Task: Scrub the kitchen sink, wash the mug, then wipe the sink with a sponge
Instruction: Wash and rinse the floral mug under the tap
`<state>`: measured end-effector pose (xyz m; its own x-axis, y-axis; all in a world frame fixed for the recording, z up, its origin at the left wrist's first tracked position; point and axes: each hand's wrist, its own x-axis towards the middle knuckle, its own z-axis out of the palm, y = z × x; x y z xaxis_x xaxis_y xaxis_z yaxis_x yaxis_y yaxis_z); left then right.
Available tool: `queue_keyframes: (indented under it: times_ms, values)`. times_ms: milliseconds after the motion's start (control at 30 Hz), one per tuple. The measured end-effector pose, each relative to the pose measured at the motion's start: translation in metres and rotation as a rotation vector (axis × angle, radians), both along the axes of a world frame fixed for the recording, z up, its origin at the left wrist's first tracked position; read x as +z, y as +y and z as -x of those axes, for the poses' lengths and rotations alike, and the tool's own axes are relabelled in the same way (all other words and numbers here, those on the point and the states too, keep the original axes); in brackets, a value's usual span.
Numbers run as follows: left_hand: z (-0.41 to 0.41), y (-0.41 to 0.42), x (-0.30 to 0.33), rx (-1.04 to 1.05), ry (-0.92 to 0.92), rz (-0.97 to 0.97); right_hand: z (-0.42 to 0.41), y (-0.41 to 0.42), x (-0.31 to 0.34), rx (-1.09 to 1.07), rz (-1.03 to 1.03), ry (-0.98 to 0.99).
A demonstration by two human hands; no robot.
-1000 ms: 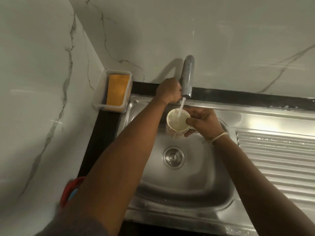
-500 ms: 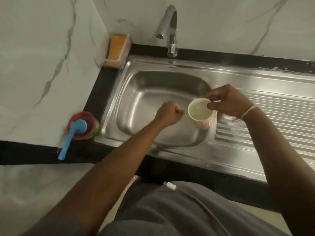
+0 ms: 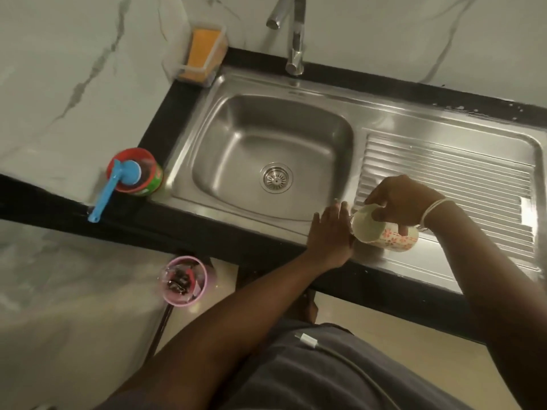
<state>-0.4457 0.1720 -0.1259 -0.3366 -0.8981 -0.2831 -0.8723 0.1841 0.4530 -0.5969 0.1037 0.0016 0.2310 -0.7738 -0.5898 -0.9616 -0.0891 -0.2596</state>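
Sponge waits in its holder, far up-left of both hands. My left hand, fingers straight and holding nothing, touches the rim of the mug, probably steadying it. My right hand grips the mug tilted sideways, likely draining it.

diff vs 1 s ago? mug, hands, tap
The mug left the tap, whose stream has stopped, and came toward the drainboard, now tipped on its side in the right hand. The left hand let go of the tap and lies open beside the mug's mouth. The sponge stayed in its holder.
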Motion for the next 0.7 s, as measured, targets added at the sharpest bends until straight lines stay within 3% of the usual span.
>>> queue_keyframes:
  times_ms: [400, 567, 700]
  values:
    - [-0.180, -0.058, 0.017, -0.175, -0.298, -0.150, -0.195, -0.039, -0.011, 0.261, -0.030, 0.067]
    - [-0.273, -0.097, 0.010, -0.328, -0.428, -0.096, -0.280, -0.067, -0.016, 0.380, -0.008, 0.076]
    - [-0.323, -0.126, 0.008, -0.441, -0.475, 0.009, -0.326, -0.088, -0.018, 0.354, 0.004, 0.022]
